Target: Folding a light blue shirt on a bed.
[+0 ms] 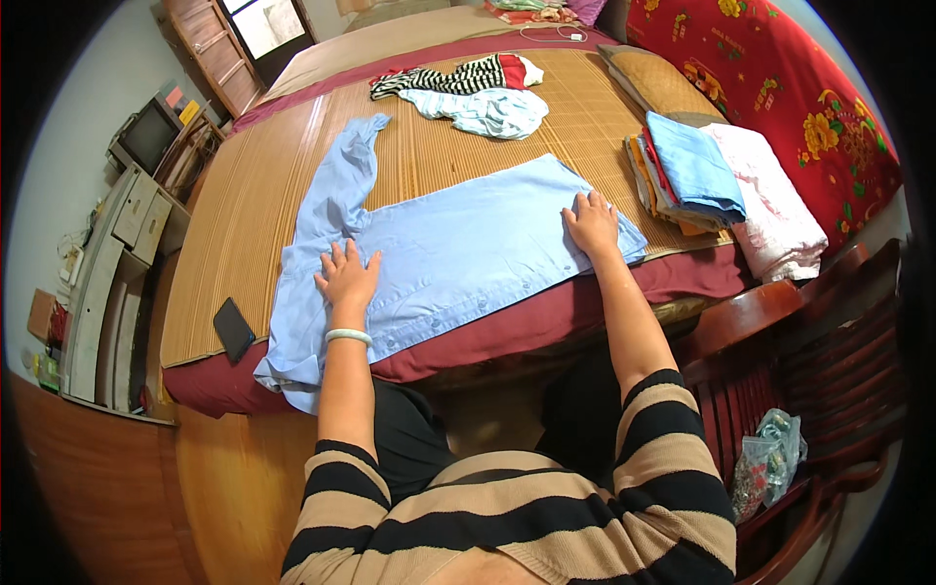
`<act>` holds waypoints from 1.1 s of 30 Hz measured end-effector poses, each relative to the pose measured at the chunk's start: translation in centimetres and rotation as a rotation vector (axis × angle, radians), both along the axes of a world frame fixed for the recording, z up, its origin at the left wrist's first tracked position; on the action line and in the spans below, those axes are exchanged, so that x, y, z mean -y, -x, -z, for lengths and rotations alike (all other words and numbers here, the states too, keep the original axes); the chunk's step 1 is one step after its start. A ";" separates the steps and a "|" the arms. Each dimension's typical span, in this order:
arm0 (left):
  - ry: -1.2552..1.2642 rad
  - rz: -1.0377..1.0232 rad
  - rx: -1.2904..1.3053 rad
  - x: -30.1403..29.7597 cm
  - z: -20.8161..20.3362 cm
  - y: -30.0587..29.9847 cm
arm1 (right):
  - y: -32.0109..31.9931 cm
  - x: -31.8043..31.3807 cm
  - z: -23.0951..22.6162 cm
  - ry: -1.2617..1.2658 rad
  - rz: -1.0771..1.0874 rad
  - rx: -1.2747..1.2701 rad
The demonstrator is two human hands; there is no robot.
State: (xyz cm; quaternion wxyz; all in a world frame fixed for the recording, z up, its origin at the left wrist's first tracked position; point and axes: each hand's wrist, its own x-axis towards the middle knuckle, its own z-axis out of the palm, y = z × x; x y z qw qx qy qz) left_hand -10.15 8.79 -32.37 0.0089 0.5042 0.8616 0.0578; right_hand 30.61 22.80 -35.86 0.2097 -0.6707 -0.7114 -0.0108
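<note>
Pressing palm-down with left hand (349,280) and right hand (592,224) on a light blue shirt (463,234), with fingers spread apart on both and clamped on nothing visible. Lies across a woven mat (219,234) at the near side of the bed, with one lower left corner drooping over a dark red cover (673,281). Could slide off the edge if dragged by that loose corner once unpinned. Could also crease or skew under uneven pressure, especially around the rumpled cloth near the left hand. Might knock the phone (234,330), just beside that corner, if swept leftward. Runs lengthwise from left to right, slanting slightly away at the right end, with the buttoned edge facing nearside. Points one sleeve (341,180) toward the far side, across that long axis.
</note>
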 end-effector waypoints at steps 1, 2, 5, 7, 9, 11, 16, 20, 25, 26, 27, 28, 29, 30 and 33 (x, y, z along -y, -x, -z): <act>-0.003 -0.012 0.015 -0.1 -0.1 -0.6 | 0.4 0.1 -0.3 0.050 0.035 0.054; -0.005 -0.023 0.031 -0.3 -0.2 -1.3 | 0.9 0.2 -0.6 0.100 0.070 0.108; -0.034 0.190 0.048 -1.0 -1.0 -4.5 | 4.1 1.7 -1.0 0.048 -0.091 0.050; -0.061 0.340 0.049 -0.6 -1.3 -6.5 | 7.6 3.6 -1.8 0.024 -0.328 0.049; -0.089 0.492 0.055 -0.2 -1.4 -8.3 | 11.0 6.2 -2.2 -0.064 -0.565 0.029; 0.005 0.728 0.108 0.0 -1.4 -9.9 | 13.2 8.0 -1.9 -0.076 -0.775 0.024; 0.064 0.703 0.034 0.2 -1.0 -7.6 | 13.0 7.1 -1.1 0.015 -0.832 -0.012; 0.043 0.517 0.042 -0.2 -0.6 -4.6 | 9.9 4.5 -1.3 0.070 -0.569 0.000; 0.058 0.244 0.050 0.1 -0.6 -0.3 | 4.1 1.6 -0.4 0.093 -0.194 0.016; 0.065 0.147 0.053 0.3 -0.7 0.4 | 2.8 1.1 -0.2 0.067 -0.121 0.037; 0.063 0.150 0.051 0.2 -0.6 1.2 | 1.6 0.6 0.1 0.040 -0.048 0.059; 0.035 0.098 0.033 0.2 0.0 2.4 | 0.6 0.1 0.6 -0.012 -0.004 0.052; 0.011 0.041 0.014 0.3 0.3 3.1 | 0.4 0.0 0.6 -0.012 -0.008 0.047; 0.011 0.038 0.010 0.3 0.7 3.7 | 0.3 -0.1 0.6 -0.015 0.006 0.040; -0.021 0.020 0.000 0.1 0.6 3.2 | 0.4 -0.2 0.6 -0.026 0.028 0.057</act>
